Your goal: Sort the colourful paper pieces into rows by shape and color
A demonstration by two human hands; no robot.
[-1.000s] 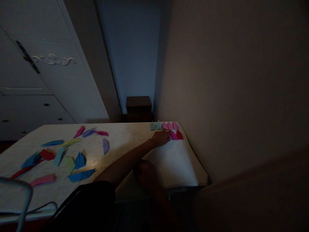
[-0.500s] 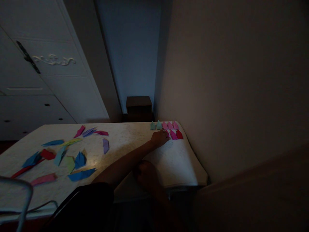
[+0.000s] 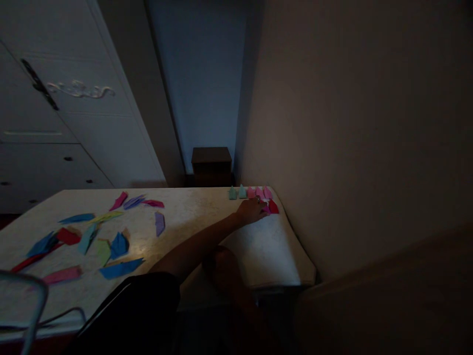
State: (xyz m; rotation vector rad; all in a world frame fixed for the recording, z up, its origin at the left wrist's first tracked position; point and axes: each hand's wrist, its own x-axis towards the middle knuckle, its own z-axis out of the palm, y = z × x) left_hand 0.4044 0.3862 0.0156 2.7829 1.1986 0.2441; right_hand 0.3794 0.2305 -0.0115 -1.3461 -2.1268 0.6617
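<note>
My left hand reaches across to the right end of the table, its fingers closed on a magenta folded paper piece that it partly covers. Right beside those fingertips lies a red folded paper piece. Behind them runs a row of small folded pieces: two pale green ones, the nearer being a green piece, then several pink ones, among them a pink piece. My right hand is curled into a fist at the near table edge, below my left forearm, in deep shadow; nothing shows in it.
Several folded papers lie scattered over the left of the pale table, including a blue one and a lilac one. A wall borders the right side. A curved metal tube stands at lower left. Behind are a white cabinet and a brown box-shaped stand.
My left hand has shifted a little to the right along the front row and now covers part of the magenta piece beside the red one. My right hand stays about where it was.
</note>
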